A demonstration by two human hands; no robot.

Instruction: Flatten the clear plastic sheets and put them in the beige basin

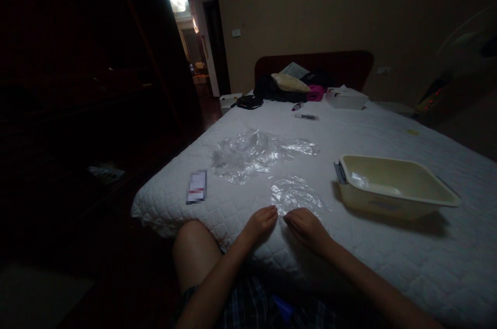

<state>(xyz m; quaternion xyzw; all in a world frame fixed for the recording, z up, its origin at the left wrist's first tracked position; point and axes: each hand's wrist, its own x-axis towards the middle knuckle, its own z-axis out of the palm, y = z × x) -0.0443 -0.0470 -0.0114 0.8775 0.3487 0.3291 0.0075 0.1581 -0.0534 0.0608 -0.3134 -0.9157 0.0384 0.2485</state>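
Observation:
Both my hands rest on the near edge of a white quilted bed (388, 132). My left hand (261, 221) and my right hand (306, 226) lie close together, fingers curled, their tips touching the near edge of a small clear plastic bag (295, 195). Whether the fingers pinch the plastic is hard to tell in the dim light. A larger crumpled clear plastic sheet (252, 153) lies further up the bed. My bare knee (192, 251) shows at lower left.
A cream plastic basin (438, 194) sits on the bed to the right. A small flat pack (196, 187) lies near the left edge. Clothes, a pillow (289, 83), a white box (346, 98) and small items lie by the headboard. The room to the left is dark.

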